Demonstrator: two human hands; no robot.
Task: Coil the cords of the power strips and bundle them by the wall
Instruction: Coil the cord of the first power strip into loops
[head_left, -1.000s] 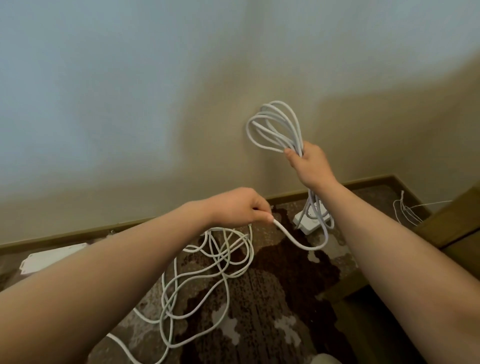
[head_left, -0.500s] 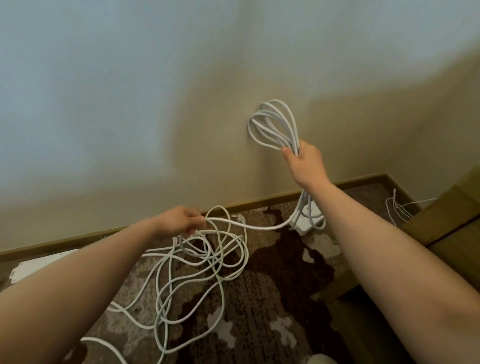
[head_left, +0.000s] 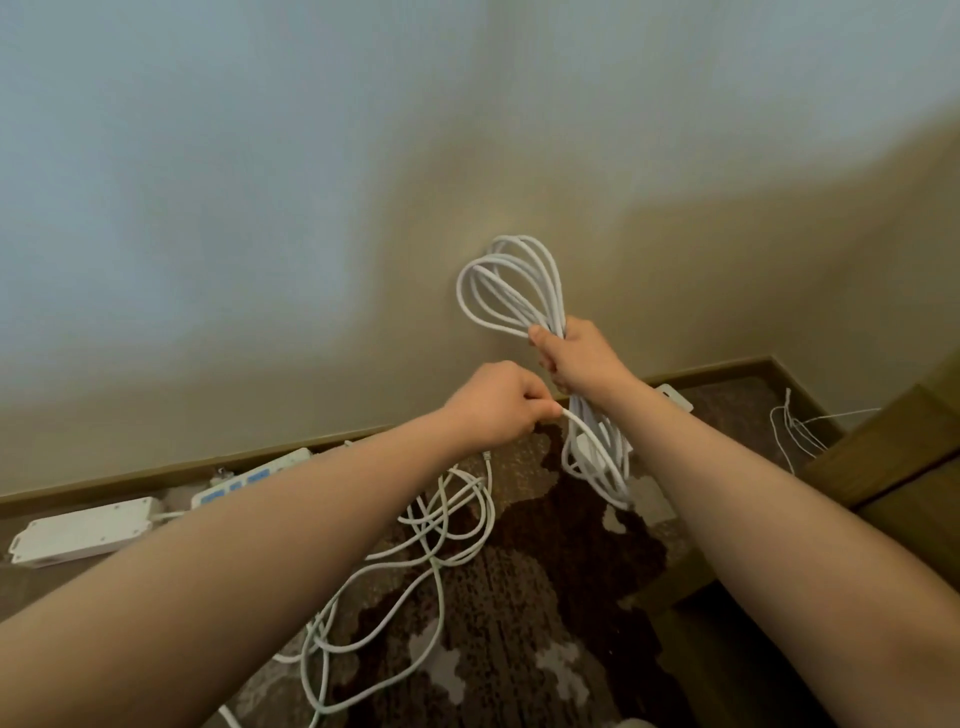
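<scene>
Your right hand (head_left: 582, 358) is up in front of the wall (head_left: 311, 208), fist clamped around the middle of a coiled white cord (head_left: 511, 291). The loops fan out above your knuckles against the wall, and the lower ends of the same loops hang down below your wrist, toward the carpet (head_left: 545, 597).

Your left hand (head_left: 493, 405) sits just beside and a little below the right, nearly touching it. Its fingers are closed in a pinch on a single strand of that cord, which curves from the pinch down into the hanging loops.

Under your left forearm, the loose cord (head_left: 441, 525) lies in a tangle on the carpet, trailing toward the bottom edge of the view. It is well apart from both hands.

Along the baseboard (head_left: 156, 475) to your left, a white power strip (head_left: 83, 530) lies flat on the carpet, with a second power strip (head_left: 249, 475) with blue sockets just behind it, closer to the wall. Another white power strip (head_left: 675, 397) peeks out behind your right forearm, near the baseboard.

Far right, a bunch of thin white wires (head_left: 795, 431) lies in the corner beside a wooden piece of furniture (head_left: 893, 457).
</scene>
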